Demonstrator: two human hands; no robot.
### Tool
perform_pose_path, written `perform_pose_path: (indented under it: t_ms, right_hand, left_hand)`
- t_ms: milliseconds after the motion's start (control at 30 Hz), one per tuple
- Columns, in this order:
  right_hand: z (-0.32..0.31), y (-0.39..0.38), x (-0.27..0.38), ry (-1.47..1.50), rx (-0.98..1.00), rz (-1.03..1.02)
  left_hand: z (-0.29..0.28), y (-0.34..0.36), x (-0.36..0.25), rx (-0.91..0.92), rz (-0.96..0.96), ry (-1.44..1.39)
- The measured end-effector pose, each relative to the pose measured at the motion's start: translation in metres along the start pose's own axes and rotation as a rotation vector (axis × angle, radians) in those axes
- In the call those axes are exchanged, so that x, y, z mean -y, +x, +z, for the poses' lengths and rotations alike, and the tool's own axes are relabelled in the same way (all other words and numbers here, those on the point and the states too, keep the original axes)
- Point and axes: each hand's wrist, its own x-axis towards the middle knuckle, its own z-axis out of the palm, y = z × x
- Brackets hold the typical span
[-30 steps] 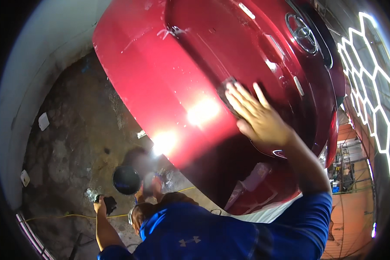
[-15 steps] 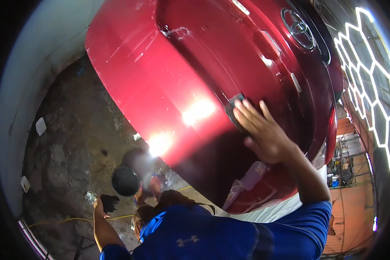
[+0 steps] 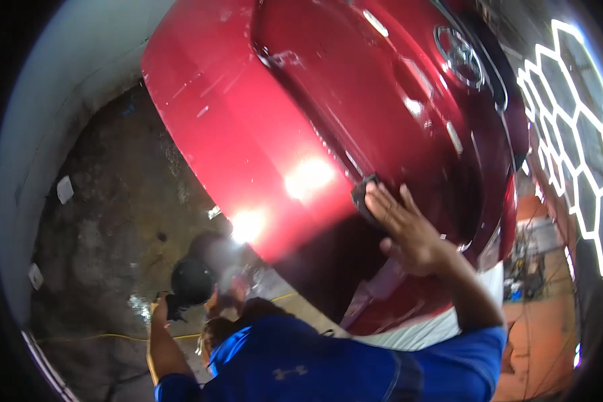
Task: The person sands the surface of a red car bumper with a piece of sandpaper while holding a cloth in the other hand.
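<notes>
The right hand (image 3: 409,231) is lying flat, fingers extended over a dark pad (image 3: 362,199), which is resting against the red car (image 3: 328,144) under its fingertips. The left hand (image 3: 159,311) is gripping a black cloth (image 3: 175,308); a dark bucket (image 3: 193,279) is standing just beyond that hand, to its right.

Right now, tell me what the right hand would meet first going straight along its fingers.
The dark pad beneath the fingertips of the right hand; past it, seemingly the red car body, though curve and depth are hard to judge.
</notes>
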Motion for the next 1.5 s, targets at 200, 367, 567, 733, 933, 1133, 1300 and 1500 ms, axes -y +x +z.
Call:
perform_pose_path:
  t_ms: [200, 367, 567, 733, 933, 1133, 1300, 1500]
  right_hand:
    - [-0.056, 0.181, -0.03, -0.291, -0.35, -0.215]
    - [-0.019, 0.115, -0.004, -0.128, -0.301, -0.259]
    - [-0.022, 0.054, -0.013, -0.355, -0.205, -0.063]
    - [-0.047, 0.133, -0.078, -0.455, -0.488, 0.145]
    - [-0.011, 0.083, -0.017, -0.187, -0.395, -0.201]
    - [-0.032, 0.133, -0.026, -0.05, -0.371, -0.178]
    - [0.002, 0.002, -0.008, 0.078, -0.16, -0.123]
    - [-0.044, 0.136, -0.035, -0.354, -0.327, -0.276]
  left_hand:
    - [0.025, 0.029, -0.023, -0.185, -0.028, -0.059]
    - [-0.006, 0.034, -0.026, -0.213, -0.026, -0.031]
    - [0.005, 0.032, -0.036, -0.241, -0.09, -0.171]
    - [0.023, 0.015, -0.053, -0.097, 0.05, -0.166]
    - [-0.018, 0.046, -0.011, 0.068, -0.045, -0.582]
    - [0.021, 0.02, -0.07, 0.035, 0.001, -0.519]
    - [0.009, -0.005, -0.086, -0.065, 0.105, -0.645]
    - [0.027, 0.012, -0.1, -0.115, 0.132, -0.617]
